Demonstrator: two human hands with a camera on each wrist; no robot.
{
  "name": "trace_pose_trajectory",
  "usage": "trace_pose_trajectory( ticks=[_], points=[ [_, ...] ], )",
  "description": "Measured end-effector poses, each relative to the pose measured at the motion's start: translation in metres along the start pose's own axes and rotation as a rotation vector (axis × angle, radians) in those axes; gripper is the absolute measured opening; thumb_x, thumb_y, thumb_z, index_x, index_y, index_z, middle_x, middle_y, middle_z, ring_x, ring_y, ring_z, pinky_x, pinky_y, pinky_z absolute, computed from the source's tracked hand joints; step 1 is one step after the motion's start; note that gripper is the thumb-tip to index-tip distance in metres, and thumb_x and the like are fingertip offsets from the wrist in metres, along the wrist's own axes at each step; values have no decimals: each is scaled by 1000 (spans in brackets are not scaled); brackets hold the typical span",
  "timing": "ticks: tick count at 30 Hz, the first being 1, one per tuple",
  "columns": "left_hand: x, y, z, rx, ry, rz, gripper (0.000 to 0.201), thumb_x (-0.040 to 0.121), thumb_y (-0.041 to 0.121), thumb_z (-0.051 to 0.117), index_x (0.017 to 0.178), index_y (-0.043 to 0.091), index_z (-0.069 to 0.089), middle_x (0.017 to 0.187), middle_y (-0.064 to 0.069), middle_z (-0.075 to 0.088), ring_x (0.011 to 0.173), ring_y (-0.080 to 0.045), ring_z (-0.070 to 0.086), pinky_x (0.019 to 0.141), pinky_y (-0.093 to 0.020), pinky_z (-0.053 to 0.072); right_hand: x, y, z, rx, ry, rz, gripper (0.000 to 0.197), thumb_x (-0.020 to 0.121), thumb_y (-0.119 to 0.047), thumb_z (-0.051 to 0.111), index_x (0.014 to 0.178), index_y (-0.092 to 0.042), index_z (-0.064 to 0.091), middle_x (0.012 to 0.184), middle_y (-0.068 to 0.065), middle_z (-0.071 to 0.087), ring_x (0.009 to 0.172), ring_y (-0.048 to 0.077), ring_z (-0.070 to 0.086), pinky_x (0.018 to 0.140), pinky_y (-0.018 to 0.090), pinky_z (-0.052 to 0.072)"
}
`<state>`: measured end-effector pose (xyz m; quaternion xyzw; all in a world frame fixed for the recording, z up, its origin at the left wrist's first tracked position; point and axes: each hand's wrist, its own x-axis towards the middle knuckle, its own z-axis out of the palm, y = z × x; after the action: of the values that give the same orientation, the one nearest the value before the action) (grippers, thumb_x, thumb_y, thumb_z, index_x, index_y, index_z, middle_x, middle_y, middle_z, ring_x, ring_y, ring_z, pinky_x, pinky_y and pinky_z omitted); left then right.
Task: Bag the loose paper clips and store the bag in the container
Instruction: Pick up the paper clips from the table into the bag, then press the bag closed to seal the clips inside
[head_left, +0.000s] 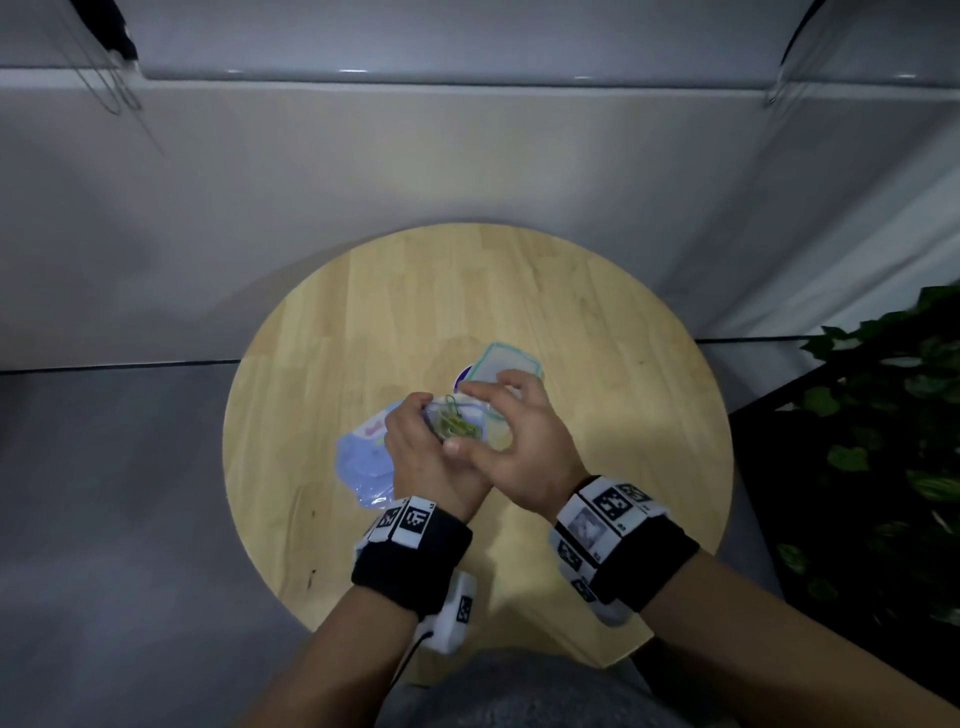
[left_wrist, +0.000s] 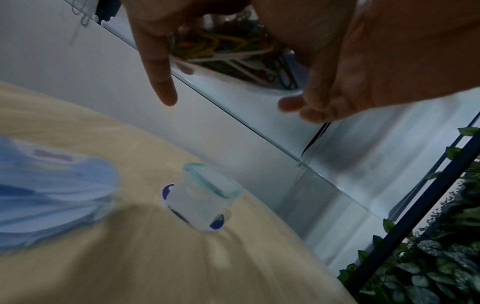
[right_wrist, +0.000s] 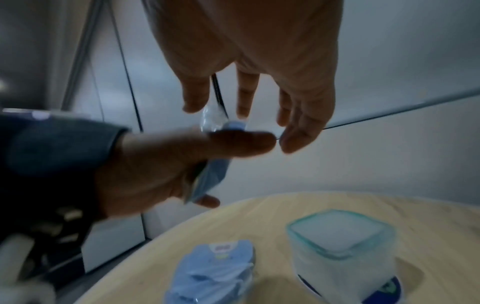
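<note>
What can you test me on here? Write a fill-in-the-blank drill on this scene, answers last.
The left hand holds a clear bag filled with coloured ___.
The container stands on the table with its lid ___.
The tabletop's shape is ___.
In the head view, the blue pack lies to the ___ of the container.
Missing words: paper clips; on; round; left.

Round wooden table (head_left: 597, 312): clear lidded container (head_left: 506, 361), blue plastic packet (head_left: 361, 454) near it.
</note>
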<state>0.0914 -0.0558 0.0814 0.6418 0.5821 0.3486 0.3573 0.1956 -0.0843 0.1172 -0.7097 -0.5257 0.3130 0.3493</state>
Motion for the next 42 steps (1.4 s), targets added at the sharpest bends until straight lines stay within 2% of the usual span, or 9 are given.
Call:
trace_pose_trajectory(
  ticks=[5, 11, 13, 17, 21, 26, 29, 38, 42],
  points=[
    [-4, 20, 7, -64, -17, 4, 84, 51, 31, 75, 123, 12, 35, 112, 5, 30, 104, -19, 44, 74, -25, 39, 0, 5, -14, 199, 79, 81, 54, 75, -7, 71, 122, -31, 59, 108, 1, 61, 87, 5, 60, 84, 19, 52],
    [3, 27, -4, -417, -228, -75, 83, 43, 36, 85, 114, 25, 43, 113, 0, 56, 93, -10, 63, 78, -28, 54, 0, -7, -49, 372, 61, 21, 40, 75, 2, 69, 94, -31, 56, 84, 15, 67, 69, 16, 64, 62, 28, 53],
    [11, 31, -13, -485, -308, -121, 78, 43, 31, 87, 112, 21, 50, 101, 2, 66, 85, -5, 65, 75, -24, 54, 3, -10, -64, 343, 39, -37, 40, 75, 1, 71, 90, -31, 54, 85, 20, 66, 68, 15, 61, 65, 26, 52],
    [30, 38, -28, -625, -577, -221, 60, 54, 2, 82, 108, 2, 57, 92, -11, 71, 85, -26, 65, 72, -38, 57, 2, -13, -88, 335, -14, -97, 34, 76, 6, 68, 88, -23, 56, 79, 10, 64, 72, 12, 61, 69, 25, 52],
    [29, 50, -34, -484, -892, -233, 35, 72, 4, 76, 103, 15, 65, 85, -3, 73, 76, -18, 69, 61, -27, 55, 0, -17, -94, 351, -66, -120, 28, 77, 11, 65, 85, -16, 63, 81, 1, 65, 75, 8, 61, 74, 23, 51],
    [24, 58, -31, -572, -861, -218, 24, 77, 3, 71, 99, 10, 68, 89, -9, 72, 77, -19, 68, 65, -28, 55, 0, -15, -95, 355, -32, -91, 34, 81, 7, 64, 95, -24, 67, 85, -7, 66, 80, 0, 62, 78, 15, 50],
    [21, 59, -30, -562, -889, -262, 27, 71, 24, 75, 97, 20, 68, 88, -3, 72, 77, -16, 68, 67, -29, 56, -1, -13, -93, 385, 68, -86, 40, 81, 6, 63, 91, -32, 67, 80, -3, 62, 76, 7, 60, 77, 18, 51],
    [33, 67, -37, -400, -764, -116, 15, 68, 21, 71, 81, 17, 66, 66, -3, 70, 56, -18, 65, 42, -21, 43, 0, -22, -84, 411, 137, -67, 32, 72, -1, 76, 85, -29, 68, 79, -4, 67, 65, 5, 60, 68, 23, 54],
    [34, 71, -43, -397, -761, -104, 20, 67, 23, 75, 85, 18, 67, 68, -5, 69, 57, -19, 63, 43, -21, 42, -1, -29, -84, 315, 92, -113, 34, 70, -5, 79, 90, -29, 68, 98, -3, 61, 84, 9, 64, 80, 22, 52]
  ],
)
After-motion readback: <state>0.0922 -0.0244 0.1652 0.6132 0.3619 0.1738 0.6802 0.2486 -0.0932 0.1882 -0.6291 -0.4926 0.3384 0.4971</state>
